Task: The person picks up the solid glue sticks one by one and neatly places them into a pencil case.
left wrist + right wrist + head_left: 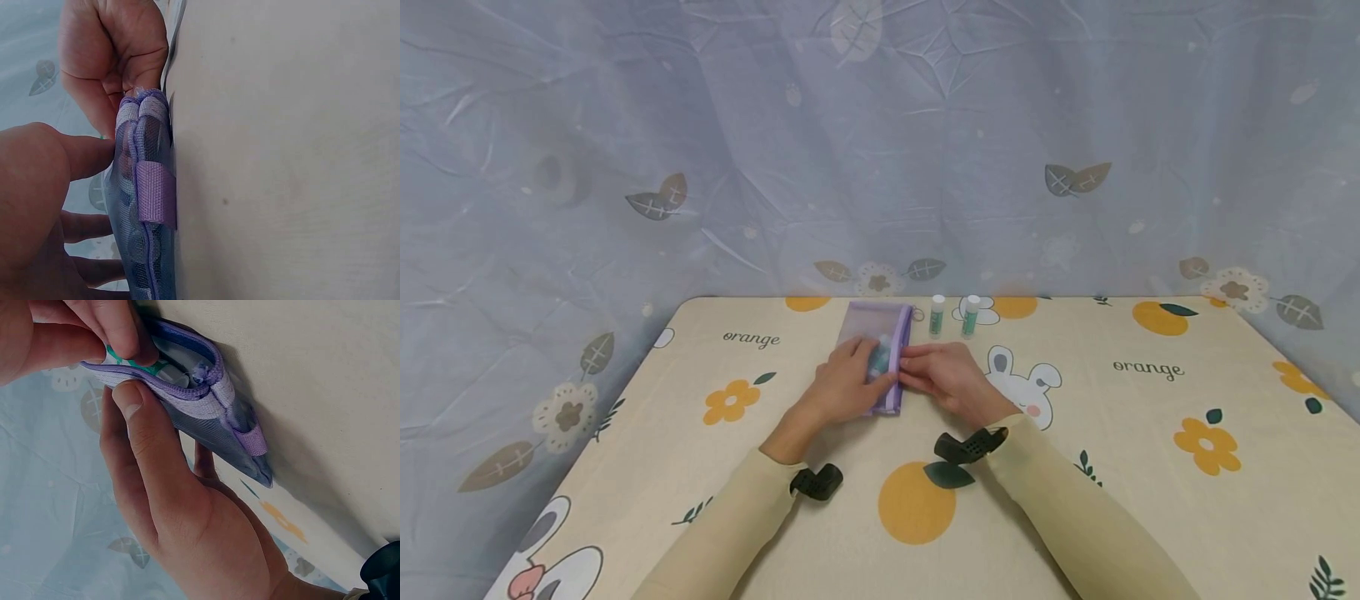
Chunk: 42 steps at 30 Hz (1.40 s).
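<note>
A purple mesh zipper pouch [872,312] lies on the table, its mouth toward the right and parted in the right wrist view. My left hand [846,383] is over its upper face, holding it with the thumb beside the zipper band and the fingers spread farther back. My right hand [943,371] is at the mouth, fingertips pinching a small tube [165,374] with a green label, partly inside the pouch. The rest of that tube is hidden by the fingers. Green-and-white contents [880,354] show through the mesh.
Two white-capped tubes with green labels, a left one [936,317] and a right one [970,317], stand behind my right hand. A small ring [918,314] sits by the pouch's far corner. A printed cloth [1112,417] covers the table, and a grey-blue curtain [880,150] hangs behind.
</note>
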Each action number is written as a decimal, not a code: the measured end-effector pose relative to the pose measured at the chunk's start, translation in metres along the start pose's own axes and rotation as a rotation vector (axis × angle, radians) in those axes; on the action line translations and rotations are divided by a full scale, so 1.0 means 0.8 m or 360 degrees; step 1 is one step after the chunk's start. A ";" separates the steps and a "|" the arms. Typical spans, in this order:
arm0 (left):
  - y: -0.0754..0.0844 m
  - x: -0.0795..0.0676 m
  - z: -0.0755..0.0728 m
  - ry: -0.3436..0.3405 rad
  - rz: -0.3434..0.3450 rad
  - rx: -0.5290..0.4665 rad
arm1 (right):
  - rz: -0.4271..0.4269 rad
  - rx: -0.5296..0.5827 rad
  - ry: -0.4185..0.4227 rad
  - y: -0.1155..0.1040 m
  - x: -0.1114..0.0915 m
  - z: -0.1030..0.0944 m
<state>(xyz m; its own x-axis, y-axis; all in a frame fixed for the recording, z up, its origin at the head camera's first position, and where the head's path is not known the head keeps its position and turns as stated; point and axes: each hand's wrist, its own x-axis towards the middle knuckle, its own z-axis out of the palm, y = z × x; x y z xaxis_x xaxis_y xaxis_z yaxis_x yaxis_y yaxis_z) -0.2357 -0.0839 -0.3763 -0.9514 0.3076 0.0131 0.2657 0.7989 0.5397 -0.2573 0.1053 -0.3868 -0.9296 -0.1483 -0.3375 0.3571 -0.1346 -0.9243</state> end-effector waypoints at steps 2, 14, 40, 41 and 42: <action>0.001 -0.001 0.000 -0.0003 0.0000 -0.0002 | -0.0007 -0.0022 0.0005 0.000 0.001 -0.001; 0.002 -0.003 -0.001 -0.0002 0.0010 -0.0002 | -0.0192 -0.0316 0.0110 -0.005 -0.002 -0.005; 0.003 -0.003 -0.003 0.0012 0.0046 0.0027 | -0.0564 -0.0584 0.0231 -0.019 -0.007 -0.001; 0.003 -0.003 -0.003 0.0012 0.0046 0.0025 | -0.0573 -0.0589 0.0239 -0.020 -0.008 -0.001; 0.003 -0.003 -0.003 0.0013 0.0046 0.0026 | -0.0579 -0.0595 0.0243 -0.021 -0.008 -0.001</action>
<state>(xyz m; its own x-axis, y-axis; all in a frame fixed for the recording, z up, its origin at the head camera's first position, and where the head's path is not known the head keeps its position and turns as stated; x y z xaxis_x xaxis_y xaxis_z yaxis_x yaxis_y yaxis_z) -0.2330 -0.0840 -0.3732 -0.9444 0.3268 0.0352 0.2957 0.7978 0.5254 -0.2572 0.1094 -0.3691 -0.9998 -0.0093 0.0200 -0.0215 0.2111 -0.9772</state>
